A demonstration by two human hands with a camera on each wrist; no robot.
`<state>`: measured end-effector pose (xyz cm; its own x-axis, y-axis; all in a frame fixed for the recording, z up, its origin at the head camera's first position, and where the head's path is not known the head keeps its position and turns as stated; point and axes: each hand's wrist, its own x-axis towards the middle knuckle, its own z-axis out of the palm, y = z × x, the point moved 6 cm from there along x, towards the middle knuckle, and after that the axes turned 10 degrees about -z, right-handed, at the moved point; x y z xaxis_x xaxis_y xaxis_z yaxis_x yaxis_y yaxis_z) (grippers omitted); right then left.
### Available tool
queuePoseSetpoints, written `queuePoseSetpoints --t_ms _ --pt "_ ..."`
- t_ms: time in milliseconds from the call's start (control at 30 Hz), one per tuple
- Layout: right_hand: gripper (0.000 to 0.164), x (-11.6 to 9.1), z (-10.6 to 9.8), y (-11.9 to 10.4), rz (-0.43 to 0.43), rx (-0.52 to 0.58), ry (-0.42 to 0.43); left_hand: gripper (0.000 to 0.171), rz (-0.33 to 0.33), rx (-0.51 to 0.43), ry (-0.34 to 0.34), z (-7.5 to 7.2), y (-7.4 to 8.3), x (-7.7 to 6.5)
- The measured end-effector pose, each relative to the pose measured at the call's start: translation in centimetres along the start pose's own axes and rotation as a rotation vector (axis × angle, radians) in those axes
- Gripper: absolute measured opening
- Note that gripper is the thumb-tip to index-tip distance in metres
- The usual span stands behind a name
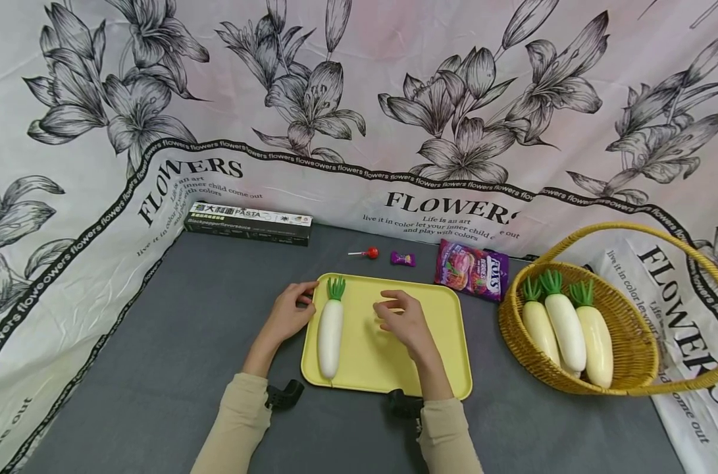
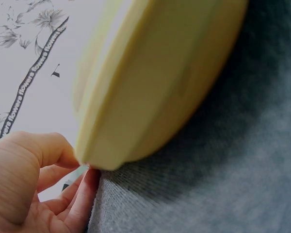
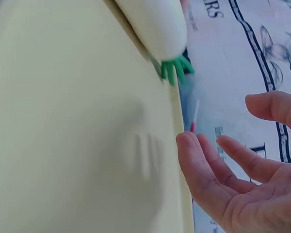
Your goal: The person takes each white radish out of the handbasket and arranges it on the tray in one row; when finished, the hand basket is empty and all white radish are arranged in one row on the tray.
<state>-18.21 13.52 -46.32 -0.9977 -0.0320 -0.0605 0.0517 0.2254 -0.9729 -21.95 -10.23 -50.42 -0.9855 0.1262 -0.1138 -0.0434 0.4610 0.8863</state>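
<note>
- Seemingly done with one radish (image 1: 330,339), along left edge of tray (image 1: 364,365).
- Hovering over it with empty, relaxed fingers of right hand (image 1: 405,320).
- Pinching tray's far left corner with left hand (image 1: 290,311).
- Perhaps yet to handle radishes (image 1: 566,329) in basket (image 1: 634,339), near right edge of desk (image 1: 187,342).

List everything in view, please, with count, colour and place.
Table: 1, dark grey, lower part
Tray: 1, yellow, table's middle
Loose radish: 1, white and green, on tray's left side
Basket: 1, golden-brown, right side
Basket radishes: at least 3, whitish and green, inside it
Pasta box: 1, black-and-white, far left
Lollipop: 1, red and white, behind tray
Small candy: 1, purple, right of lollipop
Snack bag: 1, purple, behind tray's right corner
Flowered cloth: count unclear, white and black, behind
Sleeves: 2, beige, bottom middle
Wrist devices: 2, black, one per wrist
Left hand: 1, bare, touching tray's far left corner
Right hand: 1, bare, above tray
</note>
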Motion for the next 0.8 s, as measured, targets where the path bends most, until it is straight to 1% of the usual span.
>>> queuePoseSetpoints --t_ms 167,400,533,667,800 --pt "0.047 0.4 -2.2 0.0 0.014 -0.001 0.026 0.05 0.009 0.002 0.003 0.0 0.0 0.1" --pt "0.045 0.1 -6.1 -0.6 0.018 -0.066 0.093 0.049 0.012 -0.002 -0.002 0.1 0.1 0.2" --pt "0.044 -0.1 -8.3 -0.8 0.029 -0.087 0.129 0.049 0.013 -0.008 -0.002 0.0 0.2 0.1" --pt "0.048 -0.6 -10.3 -0.6 0.035 -0.097 0.153 0.049 0.006 -0.01 -0.005 -0.1 0.1 -0.2" --pt "0.05 -1.1 -12.6 -0.7 0.031 -0.125 0.19 0.049 0.005 -0.016 -0.002 0.0 0.1 -0.1"
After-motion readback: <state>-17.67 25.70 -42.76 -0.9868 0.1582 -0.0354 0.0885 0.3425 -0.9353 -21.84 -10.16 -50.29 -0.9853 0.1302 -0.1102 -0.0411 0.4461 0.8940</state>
